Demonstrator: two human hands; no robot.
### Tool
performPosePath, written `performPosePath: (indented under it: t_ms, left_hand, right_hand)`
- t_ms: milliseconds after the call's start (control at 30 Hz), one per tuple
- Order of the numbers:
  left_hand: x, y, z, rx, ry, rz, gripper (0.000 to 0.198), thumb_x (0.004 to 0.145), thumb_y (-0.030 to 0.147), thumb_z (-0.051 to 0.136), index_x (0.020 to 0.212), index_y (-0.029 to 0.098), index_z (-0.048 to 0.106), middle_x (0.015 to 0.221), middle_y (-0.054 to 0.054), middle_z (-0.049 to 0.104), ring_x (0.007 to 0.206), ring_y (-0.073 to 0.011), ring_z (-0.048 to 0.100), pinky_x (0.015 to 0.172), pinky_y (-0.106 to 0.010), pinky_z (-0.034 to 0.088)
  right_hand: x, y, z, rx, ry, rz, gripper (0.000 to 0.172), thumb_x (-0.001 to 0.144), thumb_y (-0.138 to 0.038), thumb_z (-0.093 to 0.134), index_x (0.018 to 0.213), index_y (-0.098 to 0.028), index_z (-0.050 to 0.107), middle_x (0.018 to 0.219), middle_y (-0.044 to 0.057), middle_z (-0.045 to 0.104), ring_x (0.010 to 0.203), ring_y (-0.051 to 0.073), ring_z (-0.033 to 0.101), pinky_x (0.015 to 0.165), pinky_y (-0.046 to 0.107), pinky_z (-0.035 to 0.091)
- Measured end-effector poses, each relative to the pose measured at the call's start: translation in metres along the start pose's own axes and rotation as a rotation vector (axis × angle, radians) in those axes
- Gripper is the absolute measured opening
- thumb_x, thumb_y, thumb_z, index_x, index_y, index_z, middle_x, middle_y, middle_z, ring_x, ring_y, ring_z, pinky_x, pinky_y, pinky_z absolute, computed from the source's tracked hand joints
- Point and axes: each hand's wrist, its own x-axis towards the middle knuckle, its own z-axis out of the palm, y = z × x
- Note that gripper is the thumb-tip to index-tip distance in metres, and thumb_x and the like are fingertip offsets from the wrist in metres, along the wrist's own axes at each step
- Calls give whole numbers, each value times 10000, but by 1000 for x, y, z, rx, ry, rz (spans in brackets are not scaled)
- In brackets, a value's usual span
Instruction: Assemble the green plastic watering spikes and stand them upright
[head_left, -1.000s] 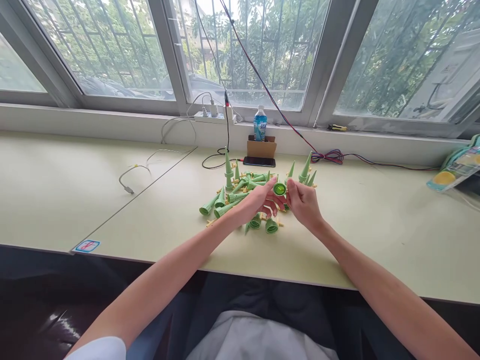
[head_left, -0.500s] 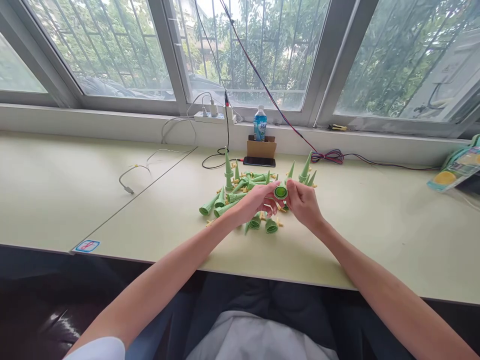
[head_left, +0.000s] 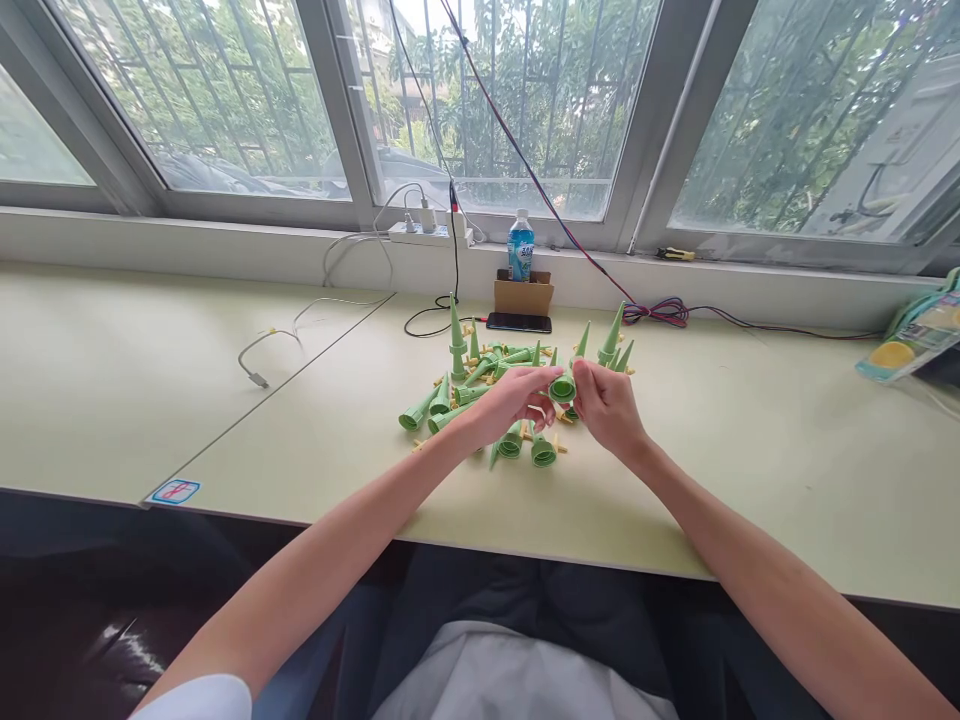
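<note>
Between my two hands is a green plastic watering spike (head_left: 562, 388), its round hollow end turned toward me. My left hand (head_left: 519, 402) has thumb and fingers closed on its left side, and my right hand (head_left: 604, 402) pinches it from the right. Around and beneath my hands lies a pile of similar green spikes (head_left: 454, 420) with small yellow valves. Two of them, a spike (head_left: 543, 452) and its neighbour (head_left: 510, 442), point their open ends toward me. One tall spike (head_left: 457, 345) stands tip up at the pile's left, another (head_left: 611, 336) at its right.
Behind the pile, a phone (head_left: 519, 323) lies before a cardboard box (head_left: 523, 296) with a blue-labelled bottle (head_left: 520, 248). A coiled cable (head_left: 660, 312) is to the right, a white cable plug (head_left: 258, 380) to the left. A plastic package (head_left: 904, 350) sits at far right.
The spike in my hands has tilted slightly, its open end now a little lower. My hands have barely moved, and the pile looks the same.
</note>
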Motion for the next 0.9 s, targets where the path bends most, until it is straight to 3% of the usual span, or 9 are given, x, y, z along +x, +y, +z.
performPosePath:
  t_ms: [267,567,733,900]
  left_hand:
    - [-1,1,-1,23,6,18,354,826,436,678,755,150,483,741,6,492,531,-69,538,453,-211,385]
    - [-1,1,0,83,15,34,360,836,466,672,793,143,521,704,19,449,546,-74,545,455,-204,392]
    - [-2,3,1,139,28,59,375,807,471,698,774,149,507,720,24,451,553,-69,538,468,-208,407]
    - [-4,2,3,345,61,158,355,831,492,654,871,158,539,819,-16,544,571,-75,543,458,-199,426]
  right_hand:
    - [1,2,0,-24,15,24,517,970,-579,375,609,-209,349,500,-43,340,450,88,358,432,242,267]
    - [0,1,0,-37,28,49,537,960,-604,377,598,-210,334,491,-43,332,442,84,352,411,236,253]
    - [1,2,0,-32,37,65,537,954,-606,391,599,-213,305,498,-52,291,423,77,329,401,236,245]
    - [1,1,-2,-60,40,95,553,943,-627,393,582,-212,332,457,-46,322,412,85,345,394,240,249]
